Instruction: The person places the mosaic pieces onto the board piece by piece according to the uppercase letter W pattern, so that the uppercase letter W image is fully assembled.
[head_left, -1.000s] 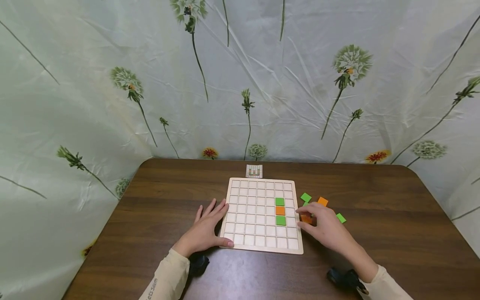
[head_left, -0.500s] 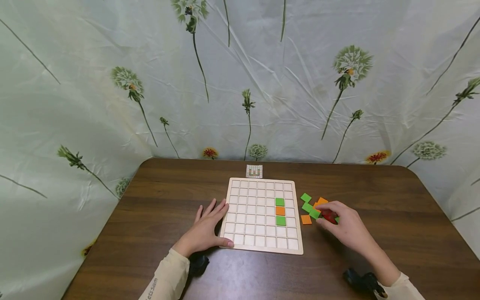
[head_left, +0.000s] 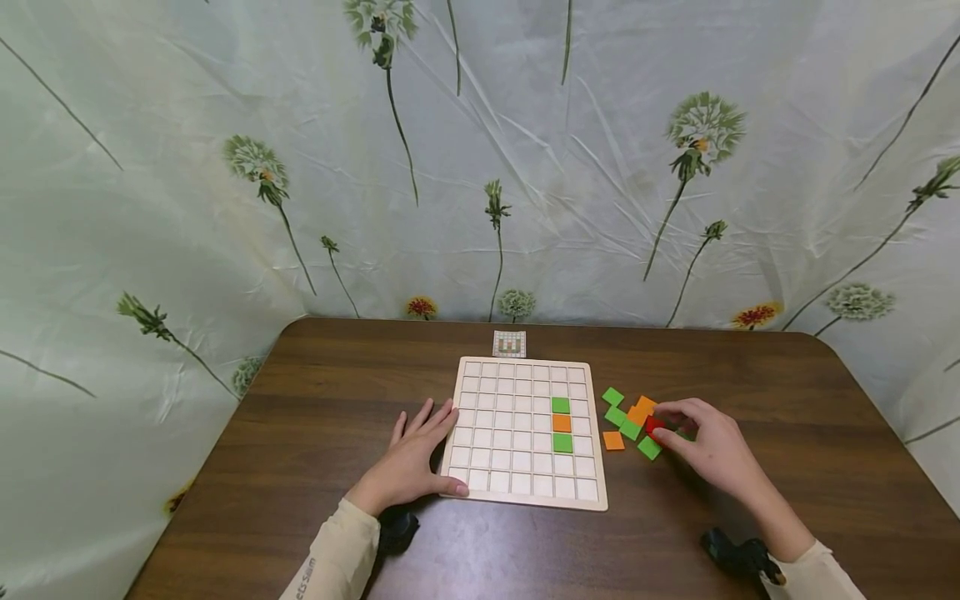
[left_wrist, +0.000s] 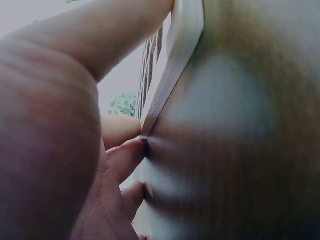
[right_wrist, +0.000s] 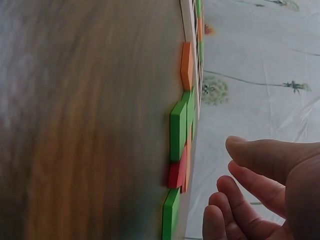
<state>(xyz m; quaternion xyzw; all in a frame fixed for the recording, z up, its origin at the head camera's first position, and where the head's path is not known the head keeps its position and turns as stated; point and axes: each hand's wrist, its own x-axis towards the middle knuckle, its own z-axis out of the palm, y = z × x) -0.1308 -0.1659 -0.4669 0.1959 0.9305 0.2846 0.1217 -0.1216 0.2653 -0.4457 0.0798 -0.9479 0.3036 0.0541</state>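
Note:
A pale wooden grid board (head_left: 510,433) lies on the table, with a green tile (head_left: 560,405), an orange tile (head_left: 562,423) and another green tile (head_left: 562,443) in one column. My left hand (head_left: 408,458) rests at the board's left side with fingers spread, thumb on its near left corner. Right of the board, my right hand (head_left: 716,442) hovers over the loose tiles, thumb and forefinger beside a red tile (head_left: 653,424). In the right wrist view a gap shows between thumb (right_wrist: 245,147) and fingers, nothing in it. Part of a green tile is hidden beneath the hand.
Several loose green and orange tiles lie between the board and my right hand, including a green tile (head_left: 612,397) and an orange tile (head_left: 613,441). A small patterned card (head_left: 510,344) lies behind the board. A flowered cloth (head_left: 585,208) hangs behind the table (head_left: 360,367).
My right hand has moved right, from the board's right edge to the red tile, uncovering several loose tiles. The left hand stays on the board.

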